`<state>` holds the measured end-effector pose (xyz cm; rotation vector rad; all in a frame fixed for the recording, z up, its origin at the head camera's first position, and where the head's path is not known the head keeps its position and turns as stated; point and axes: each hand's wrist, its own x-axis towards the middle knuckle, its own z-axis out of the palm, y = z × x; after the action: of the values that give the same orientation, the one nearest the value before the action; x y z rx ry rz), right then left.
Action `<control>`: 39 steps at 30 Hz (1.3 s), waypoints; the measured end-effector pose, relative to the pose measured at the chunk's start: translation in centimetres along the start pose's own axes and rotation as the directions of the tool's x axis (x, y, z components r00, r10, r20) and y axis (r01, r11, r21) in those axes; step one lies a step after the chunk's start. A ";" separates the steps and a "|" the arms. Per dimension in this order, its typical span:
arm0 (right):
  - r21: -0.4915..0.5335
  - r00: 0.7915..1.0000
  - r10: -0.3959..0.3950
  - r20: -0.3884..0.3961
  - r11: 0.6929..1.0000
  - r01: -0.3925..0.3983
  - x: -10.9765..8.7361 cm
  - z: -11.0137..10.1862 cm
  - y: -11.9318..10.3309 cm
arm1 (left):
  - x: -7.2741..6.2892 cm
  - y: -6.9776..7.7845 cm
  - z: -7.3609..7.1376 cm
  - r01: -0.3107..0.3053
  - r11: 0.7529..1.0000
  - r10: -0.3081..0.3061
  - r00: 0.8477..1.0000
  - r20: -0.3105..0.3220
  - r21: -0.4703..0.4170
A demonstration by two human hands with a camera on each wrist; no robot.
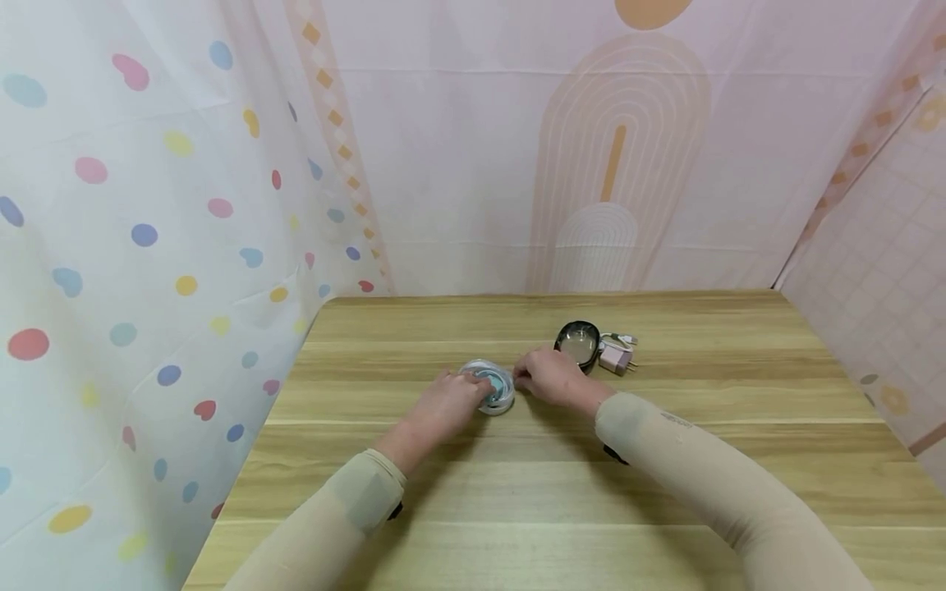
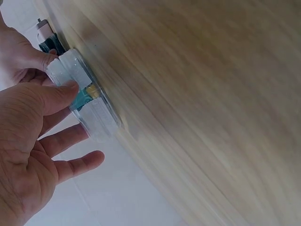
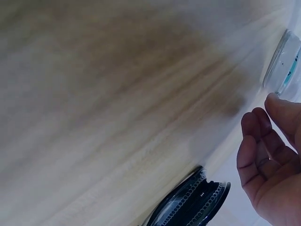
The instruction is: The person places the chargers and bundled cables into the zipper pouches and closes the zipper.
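A round clear case (image 1: 506,402) with something teal inside stands on the wooden table. My left hand (image 1: 451,402) reaches over it from the left, fingertips at its middle in the head view. In the left wrist view, the left thumb and fingers hold the clear case (image 2: 101,123), with the ring and little fingers spread. At the case's right edge is my right hand (image 1: 550,376). The right wrist view shows that thumb's tip at the rim of the clear case (image 3: 281,66), the other fingers loosely bent with nothing between them.
Just beyond the right hand lies a black oval case (image 1: 579,343) with a see-through top. Beside it are a pink plug charger (image 1: 615,359) and a short white cable (image 1: 619,338). Patterned curtains (image 1: 458,164) hang behind the table (image 1: 473,501) and along its sides.
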<state>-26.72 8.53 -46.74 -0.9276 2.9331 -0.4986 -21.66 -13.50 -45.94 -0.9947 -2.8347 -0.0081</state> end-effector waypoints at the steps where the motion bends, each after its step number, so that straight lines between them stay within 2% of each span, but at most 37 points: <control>1: 0.001 1.000 -0.001 0.003 1.000 0.001 -0.1 0.0 0.0 | 0.0 0.0 0.0 -0.001 1.000 0.001 1.000 -0.001 0.002; 6: 0.026 1.000 -0.013 0.019 1.000 0.012 -0.5 0.2 0.0 | -0.1 0.1 0.0 0.001 1.000 -0.001 1.000 0.001 -0.001; 16: 0.050 0.999 -0.038 0.001 0.998 0.038 -0.4 0.4 0.2 | -0.2 0.0 0.2 -0.001 1.000 0.001 1.000 -0.014 0.010; 24: 0.035 0.999 -0.016 0.037 0.999 0.015 -0.3 0.0 0.0 | -0.6 -0.4 0.1 -0.030 1.000 0.030 1.000 0.001 0.003; 32: 0.011 0.999 -0.032 0.040 0.999 0.032 0.1 -0.3 0.0 | -0.8 -0.9 0.4 -0.080 0.997 0.080 0.995 -0.066 0.006; 39: 0.008 0.999 -0.011 0.033 1.000 0.010 0.5 -0.3 0.0 | -0.7 -0.9 0.3 -0.112 0.994 0.113 0.992 -0.059 0.022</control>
<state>-27.18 8.29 -46.42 -0.9416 2.8965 -0.4900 -21.69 -14.66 -46.29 -1.1286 -2.7161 0.0005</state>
